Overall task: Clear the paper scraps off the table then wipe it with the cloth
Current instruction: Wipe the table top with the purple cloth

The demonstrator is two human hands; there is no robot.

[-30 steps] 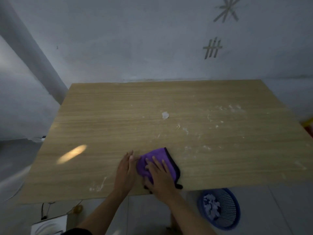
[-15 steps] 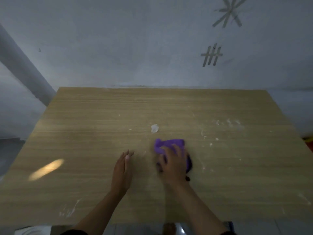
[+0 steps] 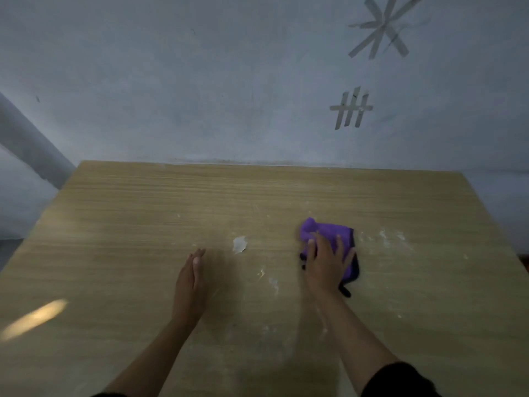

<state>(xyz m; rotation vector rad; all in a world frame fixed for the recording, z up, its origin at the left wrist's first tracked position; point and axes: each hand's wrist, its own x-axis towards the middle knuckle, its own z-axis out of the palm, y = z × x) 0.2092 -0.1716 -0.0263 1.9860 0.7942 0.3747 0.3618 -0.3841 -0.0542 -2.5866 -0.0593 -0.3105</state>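
A purple cloth (image 3: 329,233) with a dark edge lies on the wooden table (image 3: 143,224), right of the middle. My right hand (image 3: 326,262) presses flat on it with fingers spread, covering its near part. My left hand (image 3: 190,282) rests on the table to the left, fingers together and straight, holding nothing. One white paper scrap (image 3: 239,244) lies between the two hands, just beyond the left fingertips. White smears and specks (image 3: 386,239) mark the wood to the right of the cloth and near my right wrist.
A grey wall (image 3: 229,81) with tape marks (image 3: 350,108) stands right behind the table's far edge. A bright patch of light (image 3: 34,318) falls on the table at the near left. A grey pillar (image 3: 25,144) slants at the far left.
My right hand has slid the cloth away from the near edge, forward and to the right across the table. My left hand came off the cloth and stays flat on the wood.
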